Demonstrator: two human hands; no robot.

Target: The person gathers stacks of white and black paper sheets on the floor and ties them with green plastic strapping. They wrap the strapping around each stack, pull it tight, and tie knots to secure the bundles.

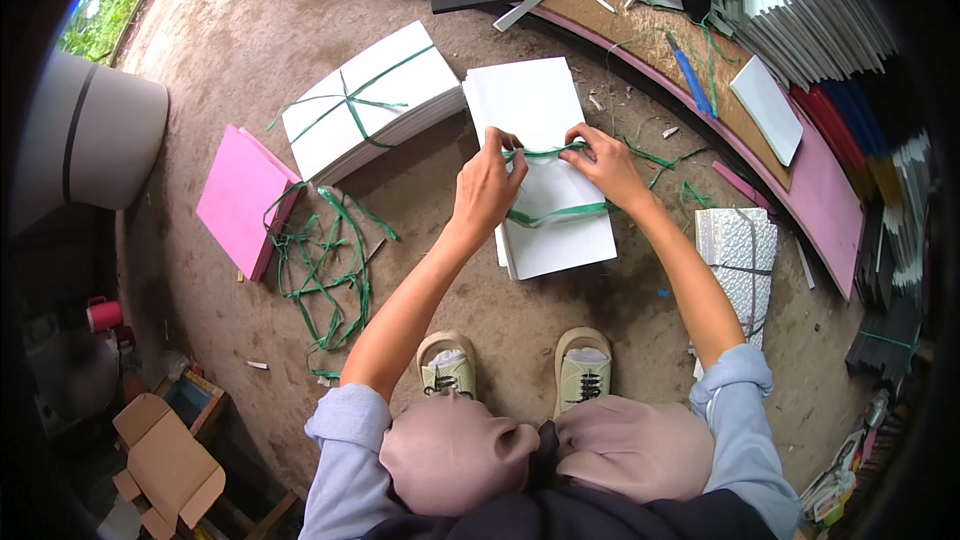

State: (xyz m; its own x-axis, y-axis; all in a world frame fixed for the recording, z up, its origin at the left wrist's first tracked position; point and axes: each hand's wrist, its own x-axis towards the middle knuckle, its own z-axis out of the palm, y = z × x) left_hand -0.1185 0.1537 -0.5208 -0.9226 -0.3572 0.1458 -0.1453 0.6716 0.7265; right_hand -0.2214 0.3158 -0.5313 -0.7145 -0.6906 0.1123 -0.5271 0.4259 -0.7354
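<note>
Before my feet lies a stack of white boards, its long side running away from me. A flat green plastic twine crosses the middle of it, and another green strand lies lower across the top sheet. My left hand pinches the twine at the stack's left side, thumb and fingertips together. On the right, my right hand grips the same twine, and the stretch between both hands looks fairly straight. Just left of the stack sits a white bundle tied crosswise with green twine.
Pink boards and a tangle of green twine lie at left. A blue-handled cutter rests on a brown board at right, near a tied silver-white bundle. An opened cardboard box stands lower left; stacked boards rise upper right.
</note>
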